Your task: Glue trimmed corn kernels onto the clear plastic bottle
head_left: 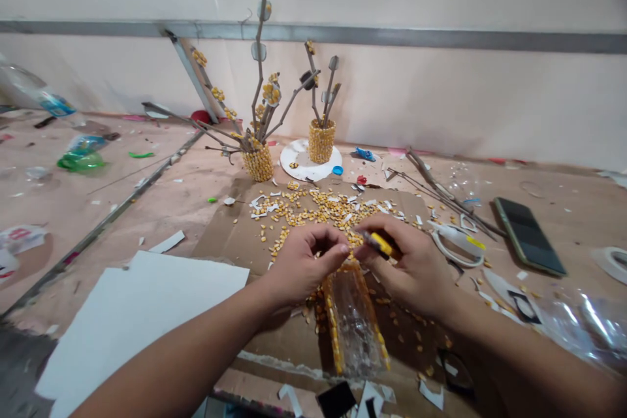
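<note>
Where yellow kernels (334,336) edge it, clear plastic piece (357,326), amber far end (343,282).

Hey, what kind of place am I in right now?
Probably a craft workspace, though whether at home or in a workshop I can't tell. Loose corn kernels lie scattered on cardboard, and behind them a left pot and a right pot, both kernel-covered, hold twigs.

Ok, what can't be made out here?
Head view: whether the left hand holds anything; its curled grip hides it.
Head view: what the yellow item is; blur and the right hand obscure it.
Head view: full outline of the white paper; the left forearm covers part.
Head view: right side of the white roll; the frame edge cuts it.
</note>
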A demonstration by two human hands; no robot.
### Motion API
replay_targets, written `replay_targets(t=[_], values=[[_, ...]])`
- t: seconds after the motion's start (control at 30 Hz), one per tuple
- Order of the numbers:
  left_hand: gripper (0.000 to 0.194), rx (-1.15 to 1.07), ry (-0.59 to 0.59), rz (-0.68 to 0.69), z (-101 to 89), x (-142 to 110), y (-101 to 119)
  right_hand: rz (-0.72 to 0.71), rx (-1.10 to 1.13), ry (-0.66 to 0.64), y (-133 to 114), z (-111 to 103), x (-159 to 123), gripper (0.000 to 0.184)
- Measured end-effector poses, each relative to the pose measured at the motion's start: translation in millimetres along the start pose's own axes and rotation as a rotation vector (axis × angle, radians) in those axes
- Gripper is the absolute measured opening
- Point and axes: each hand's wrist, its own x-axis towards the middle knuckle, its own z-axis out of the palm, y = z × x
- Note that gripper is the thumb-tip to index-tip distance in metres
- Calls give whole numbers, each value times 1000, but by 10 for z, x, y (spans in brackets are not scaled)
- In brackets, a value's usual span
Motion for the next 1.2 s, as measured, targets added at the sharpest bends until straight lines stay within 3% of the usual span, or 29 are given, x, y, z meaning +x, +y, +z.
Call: replay_targets(t=[0.13, 0.27, 0.33, 0.43, 0.53, 0.63, 0.73, 0.87, 1.07, 1.2], values=[[23, 91, -28, -15, 14, -26, -1, -125, 132, 13, -134, 32, -35, 16], [23, 114, -40, -30, 23, -43, 8, -77, 114, -7, -84, 33, -37, 10], [23, 114, -40, -24, 26, -41, 6, -15, 75, -32, 0, 25, -27, 15], [20, 115, -4, 6, 31, -28, -11, 73, -41, 60, 151, 26, -5, 12], [20, 110, 64, 2, 35, -15, -27, 38, -96, 163, 196, 39, 11, 15], [20, 119, 80, 16, 35, -15, -20, -12, -22, 79, 84, 49, 7, 7], [19, 169, 85, 66, 35, -29, -1, -42, 3, 11, -47, 54, -9, 12], [17, 188, 99, 75, 32, -34, 3, -46, -20, 3, -93, 46, -11, 17], [19, 125, 76, 48, -2, -3, 22, -166, 35, -8, -64, 23, 20, 26], [18, 134, 41, 62, -33, 16, 49, -120, 108, -6, -59, 27, 41, 22]])
